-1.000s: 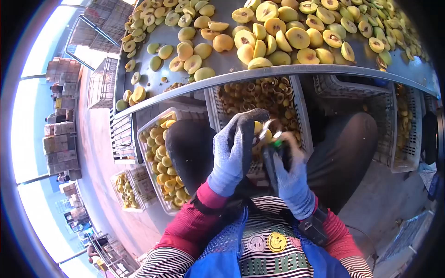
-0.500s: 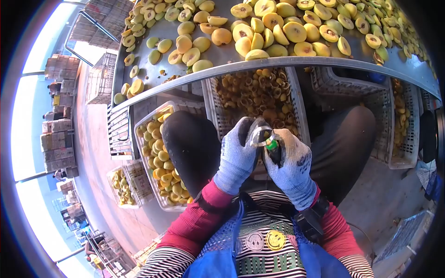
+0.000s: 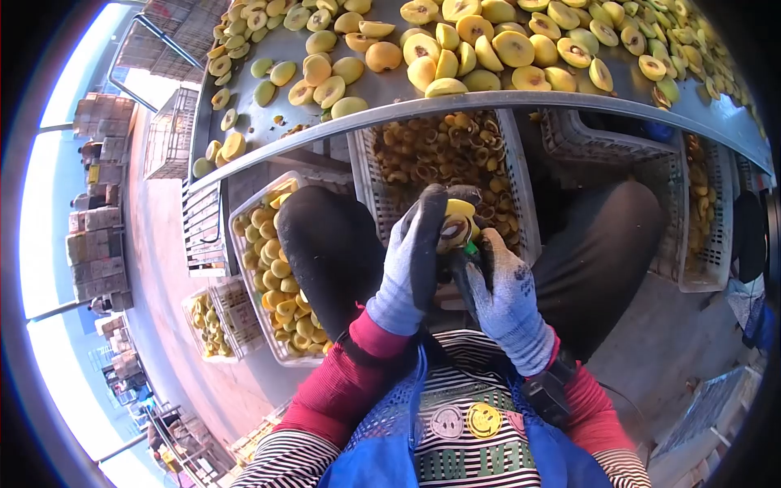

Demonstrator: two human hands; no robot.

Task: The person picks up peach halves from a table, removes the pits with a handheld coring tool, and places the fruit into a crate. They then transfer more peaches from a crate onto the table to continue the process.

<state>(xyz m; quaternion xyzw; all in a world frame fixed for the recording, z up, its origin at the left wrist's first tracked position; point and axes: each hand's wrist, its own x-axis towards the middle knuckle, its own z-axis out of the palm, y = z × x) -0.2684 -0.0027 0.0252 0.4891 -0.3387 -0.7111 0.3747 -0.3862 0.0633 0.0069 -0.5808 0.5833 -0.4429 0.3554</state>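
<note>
My gloved left hand (image 3: 407, 260) is closed around a yellow peach half (image 3: 460, 210), holding it above my lap. A brown hollow shows on its cut side. My gloved right hand (image 3: 508, 297) grips a small hand tool (image 3: 471, 249) with a green part near its tip. The tool's working end is against or very near the peach half; the fruit and fingers partly hide it. Below and beyond my hands stands a crate of brown-orange scraps (image 3: 439, 154).
A metal table (image 3: 268, 122) ahead bears many halved peaches (image 3: 514, 49). Its raised rim (image 3: 521, 99) runs just beyond my hands. By my left knee are a crate of peach halves (image 3: 277, 268) and a smaller crate (image 3: 215, 325). Another crate (image 3: 708, 272) stands at right.
The peach half now shows between my hands, where earlier the tool's metal ring was visible. My left hand has turned and moved slightly up; the view has shifted a little.
</note>
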